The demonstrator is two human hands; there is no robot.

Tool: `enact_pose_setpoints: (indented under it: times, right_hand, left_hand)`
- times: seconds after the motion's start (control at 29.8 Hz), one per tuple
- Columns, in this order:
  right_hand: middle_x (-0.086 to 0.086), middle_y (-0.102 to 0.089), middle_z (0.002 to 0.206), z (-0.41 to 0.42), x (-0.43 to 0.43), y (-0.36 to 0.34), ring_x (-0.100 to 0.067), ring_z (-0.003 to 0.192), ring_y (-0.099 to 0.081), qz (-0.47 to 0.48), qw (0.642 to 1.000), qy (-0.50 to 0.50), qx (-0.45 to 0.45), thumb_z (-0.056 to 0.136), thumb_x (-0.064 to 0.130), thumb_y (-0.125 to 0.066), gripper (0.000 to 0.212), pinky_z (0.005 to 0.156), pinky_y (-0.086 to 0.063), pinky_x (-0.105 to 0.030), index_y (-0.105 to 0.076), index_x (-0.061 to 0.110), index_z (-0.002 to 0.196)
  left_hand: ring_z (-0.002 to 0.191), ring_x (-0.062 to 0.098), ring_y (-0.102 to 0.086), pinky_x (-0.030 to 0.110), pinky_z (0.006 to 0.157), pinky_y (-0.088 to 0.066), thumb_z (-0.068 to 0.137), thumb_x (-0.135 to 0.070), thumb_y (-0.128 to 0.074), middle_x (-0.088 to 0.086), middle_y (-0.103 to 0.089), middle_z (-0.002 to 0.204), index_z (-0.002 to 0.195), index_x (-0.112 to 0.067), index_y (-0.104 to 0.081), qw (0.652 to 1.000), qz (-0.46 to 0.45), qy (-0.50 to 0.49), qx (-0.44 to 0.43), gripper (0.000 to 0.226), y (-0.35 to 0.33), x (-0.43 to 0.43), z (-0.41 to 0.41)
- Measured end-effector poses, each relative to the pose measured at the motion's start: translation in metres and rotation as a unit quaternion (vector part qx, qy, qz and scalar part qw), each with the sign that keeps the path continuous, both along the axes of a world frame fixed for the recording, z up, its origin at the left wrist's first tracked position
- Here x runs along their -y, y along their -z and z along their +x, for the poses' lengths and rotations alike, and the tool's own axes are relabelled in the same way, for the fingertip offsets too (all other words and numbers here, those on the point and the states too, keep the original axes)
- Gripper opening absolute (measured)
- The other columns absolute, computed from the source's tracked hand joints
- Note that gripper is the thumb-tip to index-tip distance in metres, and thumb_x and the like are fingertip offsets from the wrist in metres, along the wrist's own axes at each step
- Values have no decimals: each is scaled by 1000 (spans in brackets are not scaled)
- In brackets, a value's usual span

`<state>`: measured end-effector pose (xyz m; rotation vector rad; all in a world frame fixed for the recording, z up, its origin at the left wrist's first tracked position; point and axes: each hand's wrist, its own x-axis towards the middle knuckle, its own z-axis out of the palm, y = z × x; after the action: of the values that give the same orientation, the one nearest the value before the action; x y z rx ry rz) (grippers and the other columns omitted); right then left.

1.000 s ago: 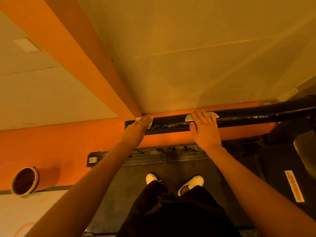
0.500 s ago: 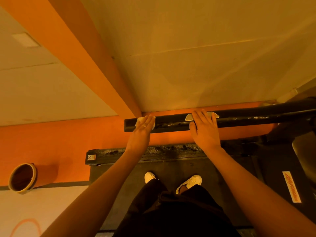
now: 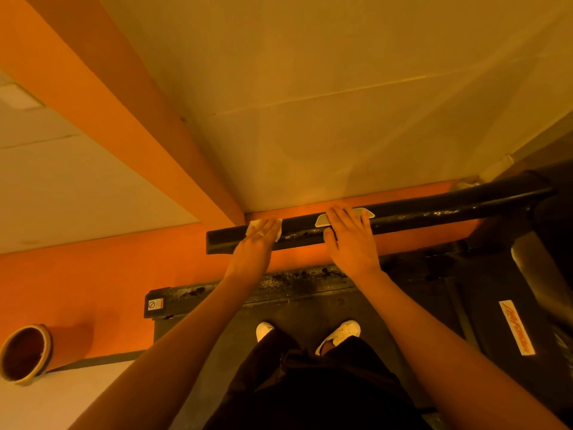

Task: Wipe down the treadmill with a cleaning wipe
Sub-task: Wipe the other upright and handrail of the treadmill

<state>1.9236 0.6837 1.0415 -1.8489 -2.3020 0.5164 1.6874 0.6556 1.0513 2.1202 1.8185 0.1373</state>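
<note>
Most of wipe (image 3: pixel 255 226) under left hand (image 3: pixel 252 252) | right hand (image 3: pixel 350 243) half-covers handrail plate (image 3: pixel 321 220)

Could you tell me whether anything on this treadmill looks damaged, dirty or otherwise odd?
Yes. The handrail shows pale chips along its front, between the left hand and right hand, and more further right. Dark crumbly debris litters the deck edge below.

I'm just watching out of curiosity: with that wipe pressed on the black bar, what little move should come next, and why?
Probably slide the left hand with the wipe rightward along the handrail, toward the right hand. Pale specks show on the handrail between the hands, and the wipe sits near its left end.
</note>
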Motion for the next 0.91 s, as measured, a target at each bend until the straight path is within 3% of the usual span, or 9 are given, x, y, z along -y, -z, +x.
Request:
enact_pose_setpoints:
  times: [0.1,0.23,0.4,0.57,0.7,0.81,0.91]
  right_hand:
    - [-3,-34,162,8,-3,-1,-23,154,-19,-9,1000,-29,5,96,44,-10,71,124,-6,-47,-36,16,156]
    - [-4,-31,163,20,-4,-3,-22,154,-20,7,998,-64,18,104,35,-25,57,124,-6,-45,-34,16,157]
    - [0,-23,166,26,-7,-3,-16,155,-11,-14,998,-63,-26,108,32,-31,52,124,5,-39,-29,17,159]
    - [-3,-34,162,33,-8,-2,-18,153,-21,1,996,-80,-46,107,23,-36,48,124,-6,-40,-40,14,154]
    - [-6,-48,153,22,-10,-7,-22,148,-35,27,996,-38,-81,104,24,-38,46,123,-14,-47,-51,12,146]
    - [-9,-44,156,7,-19,-8,-24,148,-35,24,994,-62,-91,105,24,-39,46,122,-19,-48,-48,11,148]
    - [-9,-40,158,-10,-22,-7,-26,149,-33,15,990,-105,-88,106,26,-40,47,121,-20,-47,-46,12,150]
  left_hand:
    - [153,24,-17,43,114,-37,100,5,-41,0,-25,165,158,-20,-28,999,-10,39,-6,65,-3,-11,23]
    - [151,25,-26,47,109,-44,98,6,-47,3,-30,163,157,-21,-30,997,-18,75,-21,67,-5,-14,7]
    - [152,22,-22,48,110,-44,100,1,-46,0,-29,163,157,-21,-31,999,-32,26,-26,63,-6,-19,36]
    - [151,21,-25,43,105,-46,104,-6,-44,-3,-32,162,155,-22,-34,998,-18,65,-14,55,-5,-32,82]
    - [146,28,-36,43,116,-38,100,-2,-51,11,-38,158,152,-10,-40,991,3,137,11,54,-3,-39,69]
    - [141,32,-42,43,117,-29,95,1,-58,22,-45,150,147,2,-43,983,45,175,43,54,-4,-33,57]
    - [144,32,-38,44,116,-33,100,-6,-52,21,-42,153,149,2,-39,989,49,126,56,51,-11,-16,35]
